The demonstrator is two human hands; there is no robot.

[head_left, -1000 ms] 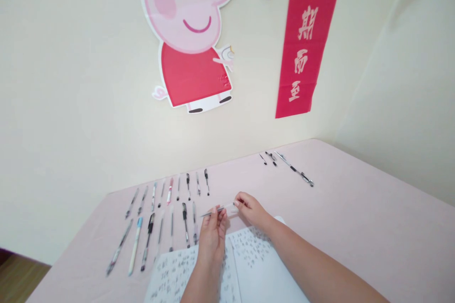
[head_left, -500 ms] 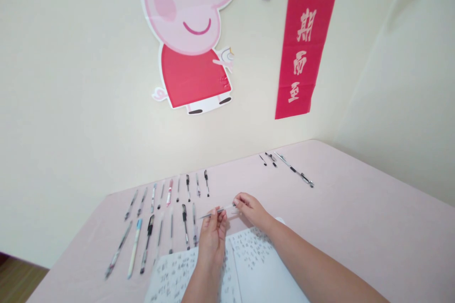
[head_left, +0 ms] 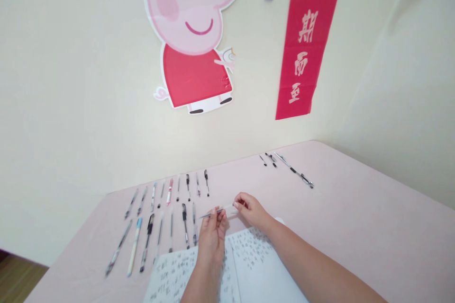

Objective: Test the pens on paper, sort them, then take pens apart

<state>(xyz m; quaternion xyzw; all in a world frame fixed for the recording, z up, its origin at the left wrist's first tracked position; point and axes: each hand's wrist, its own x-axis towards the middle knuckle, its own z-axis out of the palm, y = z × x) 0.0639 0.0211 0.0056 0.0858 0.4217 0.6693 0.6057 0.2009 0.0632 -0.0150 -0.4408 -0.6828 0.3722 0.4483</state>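
Both hands hold one thin pen level above the pink table. My left hand pinches it near its tip end, fingers closed. My right hand pinches the other end with closed fingertips. Under my wrists lies an open notebook covered with handwriting. Left of my hands, several pens lie side by side in two rows.
A few more pens and pen parts lie at the far right of the table near the wall. A cartoon pig cut-out and a red banner hang on the cream wall. The table's left edge drops to a wooden floor.
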